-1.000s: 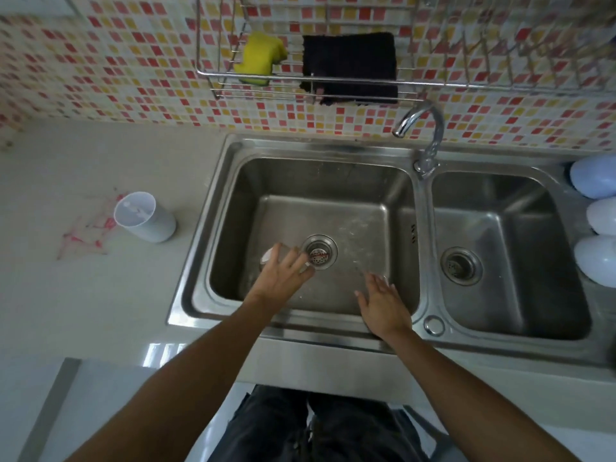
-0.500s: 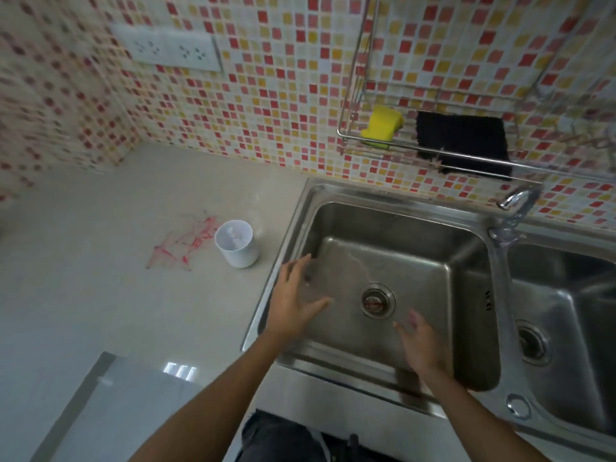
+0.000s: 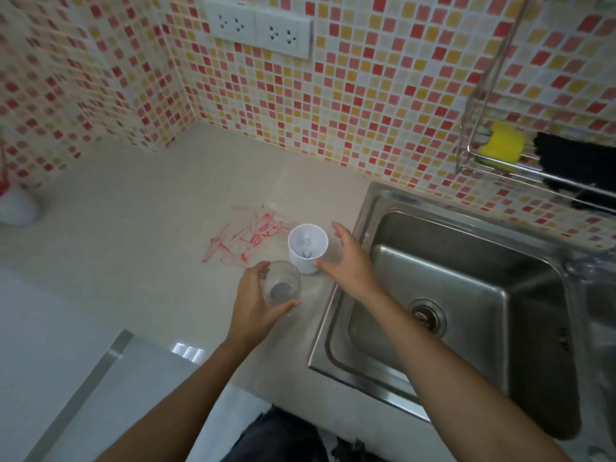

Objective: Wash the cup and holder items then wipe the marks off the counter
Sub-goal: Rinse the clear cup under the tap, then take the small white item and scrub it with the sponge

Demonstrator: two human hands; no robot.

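While the left hand (image 3: 256, 303) wraps a clear glass cup (image 3: 280, 284) at the table (image 3: 133, 235) near the sink (image 3: 466, 295), the right hand (image 3: 346, 261) reaches for the white holder (image 3: 307, 248), fingers spread, thumb at its base, not closed yet. Step looks like holder pickup for washing; next needs closing round it. Red marks (image 3: 246, 238) sit just beside, unwiped.
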